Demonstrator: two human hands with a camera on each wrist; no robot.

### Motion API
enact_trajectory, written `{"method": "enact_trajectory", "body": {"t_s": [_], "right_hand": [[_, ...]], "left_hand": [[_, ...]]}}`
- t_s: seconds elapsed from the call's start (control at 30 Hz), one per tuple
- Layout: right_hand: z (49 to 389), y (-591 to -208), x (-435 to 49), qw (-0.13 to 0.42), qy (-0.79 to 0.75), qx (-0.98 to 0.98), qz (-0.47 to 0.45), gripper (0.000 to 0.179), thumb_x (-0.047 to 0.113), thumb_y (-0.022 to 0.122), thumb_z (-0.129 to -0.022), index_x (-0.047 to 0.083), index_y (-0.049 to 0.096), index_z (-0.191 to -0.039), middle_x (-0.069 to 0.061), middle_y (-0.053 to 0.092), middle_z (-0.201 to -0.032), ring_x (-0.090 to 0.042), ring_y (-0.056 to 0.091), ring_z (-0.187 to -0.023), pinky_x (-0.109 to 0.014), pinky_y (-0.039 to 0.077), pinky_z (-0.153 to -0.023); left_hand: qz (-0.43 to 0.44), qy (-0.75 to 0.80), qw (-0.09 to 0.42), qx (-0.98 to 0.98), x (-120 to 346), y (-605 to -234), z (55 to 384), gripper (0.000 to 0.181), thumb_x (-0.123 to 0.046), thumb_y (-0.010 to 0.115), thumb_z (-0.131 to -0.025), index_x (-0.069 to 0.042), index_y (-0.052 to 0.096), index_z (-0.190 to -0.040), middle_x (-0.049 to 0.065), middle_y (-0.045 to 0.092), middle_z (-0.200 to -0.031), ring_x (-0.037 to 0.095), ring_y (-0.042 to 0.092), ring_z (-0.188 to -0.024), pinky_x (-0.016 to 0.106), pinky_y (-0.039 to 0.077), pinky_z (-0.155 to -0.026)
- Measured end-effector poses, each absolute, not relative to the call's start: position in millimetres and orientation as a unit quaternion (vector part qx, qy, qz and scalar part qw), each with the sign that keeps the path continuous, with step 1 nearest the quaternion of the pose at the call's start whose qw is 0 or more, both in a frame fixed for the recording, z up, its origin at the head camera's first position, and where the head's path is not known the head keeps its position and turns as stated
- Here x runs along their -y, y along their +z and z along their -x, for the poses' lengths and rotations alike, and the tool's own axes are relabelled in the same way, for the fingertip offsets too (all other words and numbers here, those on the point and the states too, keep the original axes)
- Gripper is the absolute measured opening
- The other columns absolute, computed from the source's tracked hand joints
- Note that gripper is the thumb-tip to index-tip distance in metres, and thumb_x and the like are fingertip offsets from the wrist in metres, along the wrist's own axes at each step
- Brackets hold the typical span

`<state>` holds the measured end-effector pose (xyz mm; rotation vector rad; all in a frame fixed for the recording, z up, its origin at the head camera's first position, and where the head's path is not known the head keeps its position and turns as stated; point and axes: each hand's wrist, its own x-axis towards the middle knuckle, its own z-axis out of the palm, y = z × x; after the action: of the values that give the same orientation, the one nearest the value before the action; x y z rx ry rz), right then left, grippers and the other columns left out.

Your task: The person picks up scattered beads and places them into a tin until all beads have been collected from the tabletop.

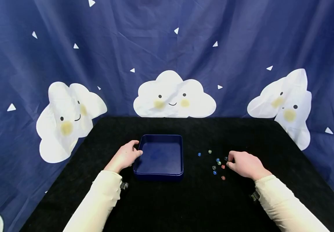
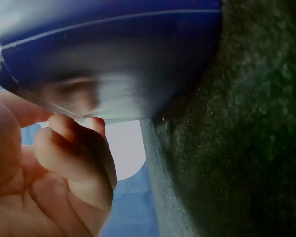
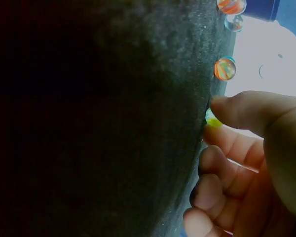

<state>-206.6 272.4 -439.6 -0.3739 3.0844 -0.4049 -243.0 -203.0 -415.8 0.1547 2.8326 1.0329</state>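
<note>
A square dark blue tin [image 1: 158, 175] stands on the black table, its inside showing no contents. My left hand [image 1: 126, 155] grips its left rim, thumb over the edge and fingers curled against the outer wall [image 2: 153, 44]. To the tin's right lie several small glass marbles, among them a blue one [image 1: 199, 154] and a red one [image 1: 223, 178]. My right hand [image 1: 246, 164] is at the right side of this group, thumb and index fingertips close around a yellow-green marble [image 3: 213, 119]. Whether they pinch it or only stand beside it is not clear.
Black cloth covers the table [image 1: 167, 206]. Behind it hangs a blue curtain [image 1: 167, 38] with white clouds [image 1: 172, 93] on it. In the right wrist view an orange-striped marble [image 3: 225, 69] lies just past the thumb.
</note>
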Motion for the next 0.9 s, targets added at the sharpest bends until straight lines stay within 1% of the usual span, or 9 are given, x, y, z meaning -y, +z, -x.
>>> {"method": "enact_trajectory", "body": {"t_s": [0.07,0.1,0.27,0.4,0.57,0.7,0.8,0.9], "right_hand": [[204.3,-439.5,-272.4,0.005,-0.128,-0.985,0.118,0.011,0.028,0.072,-0.084,0.024,0.062,-0.086,-0.001,0.066,-0.083,-0.019,0.057,-0.068,-0.043,0.044,-0.054],[203.5,-439.2,-272.4,0.004,-0.128,-0.985,0.117,0.011,0.028,0.072,-0.084,0.023,0.063,-0.086,0.0,0.066,-0.083,-0.019,0.057,-0.068,-0.043,0.044,-0.054],[202.4,-436.6,-272.0,-0.009,-0.137,-0.984,0.11,0.008,0.027,0.07,-0.083,0.024,0.063,-0.084,0.004,0.064,-0.079,-0.016,0.055,-0.066,-0.041,0.044,-0.054],[202.2,-432.8,-267.9,-0.02,-0.152,-0.983,0.105,0.009,0.029,0.069,-0.084,0.027,0.061,-0.082,0.008,0.061,-0.075,-0.015,0.053,-0.063,-0.038,0.042,-0.053],[196.6,-429.0,-256.9,-0.038,-0.185,-0.976,0.109,0.011,0.024,0.067,-0.086,0.03,0.06,-0.08,0.015,0.057,-0.067,-0.011,0.052,-0.06,-0.035,0.041,-0.053],[195.1,-422.0,-244.7,-0.051,-0.214,-0.968,0.119,0.01,0.023,0.067,-0.088,0.029,0.062,-0.082,0.018,0.057,-0.062,-0.009,0.051,-0.055,-0.032,0.041,-0.053],[196.0,-417.5,-233.6,-0.064,-0.229,-0.964,0.122,0.008,0.024,0.067,-0.089,0.028,0.062,-0.084,0.016,0.054,-0.058,-0.009,0.049,-0.052,-0.032,0.04,-0.052],[198.2,-415.3,-222.1,-0.068,-0.236,-0.961,0.124,0.007,0.026,0.067,-0.089,0.028,0.061,-0.087,0.014,0.05,-0.056,-0.008,0.05,-0.049,-0.033,0.04,-0.052]], "left_hand": [[-0.045,0.367,0.07,-0.926,203.2,-418.5,243.9,0.052,-0.02,0.063,-0.097,-0.001,0.048,-0.143,0.009,0.062,-0.09,0.019,0.058,-0.056,0.035,0.052,-0.055],[-0.042,0.378,0.071,-0.922,203.1,-419.4,244.6,0.051,-0.019,0.062,-0.097,-0.001,0.049,-0.142,0.01,0.063,-0.089,0.019,0.057,-0.054,0.034,0.052,-0.053],[-0.041,0.416,0.075,-0.906,204.4,-423.7,249.2,0.047,-0.015,0.061,-0.097,0.001,0.051,-0.14,0.016,0.064,-0.088,0.019,0.056,-0.053,0.034,0.052,-0.052],[-0.038,0.44,0.09,-0.893,208.6,-427.7,250.5,0.046,-0.013,0.058,-0.098,0.001,0.05,-0.142,0.016,0.063,-0.096,0.021,0.058,-0.062,0.035,0.053,-0.055],[-0.043,0.497,0.113,-0.859,212.9,-434.0,249.1,0.047,-0.013,0.054,-0.1,0.001,0.047,-0.145,0.014,0.057,-0.106,0.026,0.059,-0.077,0.035,0.055,-0.06],[-0.043,0.54,0.123,-0.832,214.9,-437.6,250.4,0.047,-0.012,0.054,-0.1,0.001,0.045,-0.145,0.017,0.055,-0.108,0.026,0.057,-0.078,0.034,0.054,-0.059],[-0.045,0.556,0.13,-0.82,215.6,-440.5,252.2,0.047,-0.012,0.053,-0.101,0.001,0.043,-0.145,0.02,0.054,-0.109,0.024,0.057,-0.078,0.034,0.054,-0.059],[-0.045,0.564,0.135,-0.813,216.0,-442.5,254.0,0.047,-0.011,0.053,-0.101,0.002,0.042,-0.145,0.02,0.053,-0.11,0.023,0.056,-0.077,0.034,0.054,-0.058]]}}
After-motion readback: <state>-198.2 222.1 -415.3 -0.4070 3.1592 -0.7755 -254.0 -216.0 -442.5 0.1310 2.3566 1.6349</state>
